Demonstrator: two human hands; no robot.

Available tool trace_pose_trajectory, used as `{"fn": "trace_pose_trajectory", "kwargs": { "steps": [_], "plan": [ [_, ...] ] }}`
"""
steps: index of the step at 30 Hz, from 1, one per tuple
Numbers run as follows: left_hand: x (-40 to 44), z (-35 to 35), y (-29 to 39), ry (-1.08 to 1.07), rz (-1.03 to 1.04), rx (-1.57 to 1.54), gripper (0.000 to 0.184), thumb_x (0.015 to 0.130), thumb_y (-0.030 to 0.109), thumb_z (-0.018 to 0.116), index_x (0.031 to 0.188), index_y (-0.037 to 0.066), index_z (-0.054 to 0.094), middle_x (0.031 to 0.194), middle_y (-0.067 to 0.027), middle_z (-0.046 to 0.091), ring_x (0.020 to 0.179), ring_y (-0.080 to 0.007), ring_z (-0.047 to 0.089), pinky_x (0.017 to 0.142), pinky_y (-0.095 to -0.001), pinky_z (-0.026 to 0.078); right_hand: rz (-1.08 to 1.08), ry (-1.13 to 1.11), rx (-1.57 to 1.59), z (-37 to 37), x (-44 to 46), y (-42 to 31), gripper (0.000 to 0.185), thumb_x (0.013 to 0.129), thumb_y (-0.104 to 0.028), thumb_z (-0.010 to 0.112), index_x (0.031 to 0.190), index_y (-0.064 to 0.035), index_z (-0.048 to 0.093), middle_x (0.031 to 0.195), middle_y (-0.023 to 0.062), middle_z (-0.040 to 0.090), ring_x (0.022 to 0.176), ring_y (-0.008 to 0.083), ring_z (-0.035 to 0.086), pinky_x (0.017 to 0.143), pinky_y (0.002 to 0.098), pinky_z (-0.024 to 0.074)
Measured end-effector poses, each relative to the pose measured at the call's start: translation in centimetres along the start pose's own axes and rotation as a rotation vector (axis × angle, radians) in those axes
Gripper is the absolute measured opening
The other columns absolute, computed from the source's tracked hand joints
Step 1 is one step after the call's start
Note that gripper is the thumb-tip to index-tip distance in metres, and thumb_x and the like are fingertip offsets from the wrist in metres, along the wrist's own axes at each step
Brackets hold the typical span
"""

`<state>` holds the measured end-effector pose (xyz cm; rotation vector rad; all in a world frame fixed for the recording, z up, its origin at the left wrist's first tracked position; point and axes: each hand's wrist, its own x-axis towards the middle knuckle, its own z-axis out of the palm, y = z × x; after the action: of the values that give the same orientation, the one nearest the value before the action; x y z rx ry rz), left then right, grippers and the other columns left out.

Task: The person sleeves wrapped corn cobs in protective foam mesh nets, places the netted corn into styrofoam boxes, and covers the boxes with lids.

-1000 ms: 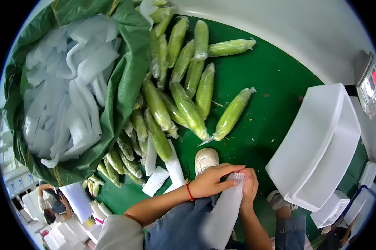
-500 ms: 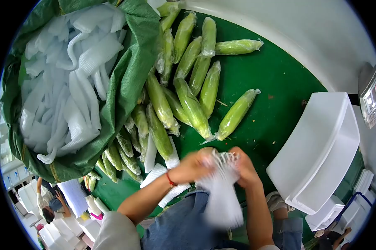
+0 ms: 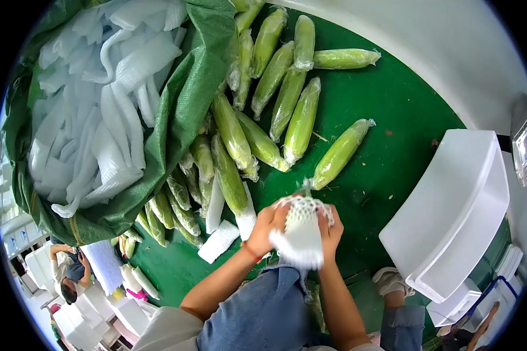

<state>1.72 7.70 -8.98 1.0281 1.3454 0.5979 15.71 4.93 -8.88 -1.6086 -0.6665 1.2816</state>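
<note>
My left hand (image 3: 264, 229) and my right hand (image 3: 332, 229) are closed on opposite sides of a white foam net sleeve (image 3: 303, 225). The sleeve's upper rim is stretched wide into open mesh, while its lower end is blurred. A bit of clear plastic wrap (image 3: 305, 186) shows just above the rim; whether an ear of corn is inside the sleeve I cannot tell. Just beyond my hands lies a plastic-wrapped ear of corn (image 3: 340, 153). Left of my left hand, another wrapped ear (image 3: 229, 178) rests partly on a white foam sleeve (image 3: 247, 219).
A green sack (image 3: 196, 76) full of white foam sleeves (image 3: 108, 117) stands at the left. Several wrapped corn ears (image 3: 303, 120) cover the green table (image 3: 386, 111). A white plastic bin (image 3: 444, 205) stands at the right. A person (image 3: 70, 272) is at lower left.
The sleeve has been spread wider at its rim and raised between my hands. One wrapped ear that lay just beyond my hands is gone from its place. The view has shifted slightly.
</note>
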Motion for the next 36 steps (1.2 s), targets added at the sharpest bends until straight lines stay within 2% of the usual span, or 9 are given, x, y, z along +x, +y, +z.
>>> {"fn": "trace_pose_trajectory", "kwargs": {
  "steps": [7,10,13,16,18,20,21,26,36],
  "plan": [
    [8.6,1.6,-10.9,0.304,0.306,0.425,0.028,0.091,0.029,0.055,0.1,0.004,0.065,0.084,-0.0201,0.063,0.083,-0.0367,0.063,0.073,-0.0388,0.049,0.096,-0.037,0.217,1.3,6.1,9.2,0.028,0.097,-0.022,0.05,0.103,0.0024,0.06,0.086,0.0037,0.062,0.079,0.0094,0.052,0.072,0.0244,0.0429],
    [6.3,0.4,-6.4,-0.289,-0.403,-0.457,0.025,0.09,0.024,0.058,0.105,0.005,0.065,0.107,-0.0171,0.062,0.097,-0.0297,0.061,0.085,-0.0338,0.047,0.053,-0.109,0.164,-1.0,6.1,7.8,0.028,0.096,-0.024,0.052,0.103,0.0018,0.061,0.087,0.003,0.062,0.08,0.0091,0.053,0.073,0.0244,0.0435],
    [5.2,2.1,1.1,-0.275,0.409,0.003,0.029,0.089,0.02,0.061,0.113,0.003,0.06,0.112,-0.0136,0.06,0.106,-0.0234,0.057,0.089,-0.0336,0.047,0.218,-0.111,0.573,-3.1,3.0,1.9,0.034,0.093,-0.028,0.054,0.114,-0.0005,0.056,0.103,0.0101,0.062,0.081,0.0203,0.062,0.074,0.031,0.0496],
    [3.1,2.4,6.1,-0.328,0.474,0.099,0.03,0.086,0.012,0.061,0.116,0.003,0.059,0.118,-0.0145,0.057,0.111,-0.0252,0.055,0.093,-0.0359,0.045,0.763,-0.404,1.112,-8.6,-4.0,-6.0,0.07,0.077,-0.04,0.069,0.128,-0.0011,0.044,0.114,0.0209,0.057,0.088,0.0324,0.064,0.075,0.0448,0.0542],
    [3.6,-0.5,0.6,-0.182,0.596,0.905,0.036,0.076,0.002,0.058,0.112,0.006,0.06,0.109,-0.0168,0.061,0.105,-0.0333,0.056,0.091,-0.0422,0.045,0.571,-0.441,0.869,-13.5,-7.5,-7.4,0.082,0.066,-0.039,0.076,0.129,0.001,0.042,0.115,0.026,0.055,0.088,0.0371,0.064,0.074,0.0478,0.0545],
    [2.4,-6.2,-5.5,-0.309,0.063,1.439,0.019,0.08,0.012,0.05,0.092,0.007,0.064,0.103,-0.0163,0.061,0.103,-0.0304,0.057,0.096,-0.0415,0.041,0.171,-0.248,0.949,-18.1,-9.5,-10.9,0.082,0.066,-0.032,0.073,0.131,0.0013,0.038,0.114,0.0267,0.055,0.087,0.0379,0.064,0.074,0.0476,0.0548],
    [0.7,-10.6,-10.1,-0.249,0.505,1.6,0.019,0.081,0.011,0.048,0.094,0.007,0.062,0.106,-0.0154,0.06,0.107,-0.0302,0.054,0.102,-0.042,0.035,0.031,-0.118,0.953,-20.4,-10.3,-12.9,0.081,0.066,-0.029,0.072,0.133,0.0008,0.037,0.114,0.0267,0.054,0.087,0.038,0.064,0.074,0.0474,0.055],
    [1.7,-8.0,-6.3,-0.301,0.509,1.805,0.019,0.082,0.014,0.049,0.094,0.009,0.062,0.107,-0.0149,0.058,0.106,-0.0309,0.052,0.101,-0.0411,0.032,-0.035,0.585,-0.681,-33.1,-1.5,-15.4,0.067,0.082,-0.011,0.056,0.142,-0.0047,0.028,0.123,0.0116,0.052,0.104,0.023,0.055,0.089,0.0351,0.048],
    [4.9,-7.4,-1.7,-0.333,0.902,1.061,0.025,0.068,0.009,0.069,0.088,0.01,0.055,0.089,-0.0075,0.056,0.088,-0.028,0.057,0.087,-0.0427,0.045,-0.49,0.567,-1.571,-32.5,3.6,-9.5,0.061,0.091,-0.016,0.052,0.146,-0.0087,0.027,0.143,0.022,0.035,0.13,0.0388,0.035,0.108,0.0419,0.0304]
  ]
}}
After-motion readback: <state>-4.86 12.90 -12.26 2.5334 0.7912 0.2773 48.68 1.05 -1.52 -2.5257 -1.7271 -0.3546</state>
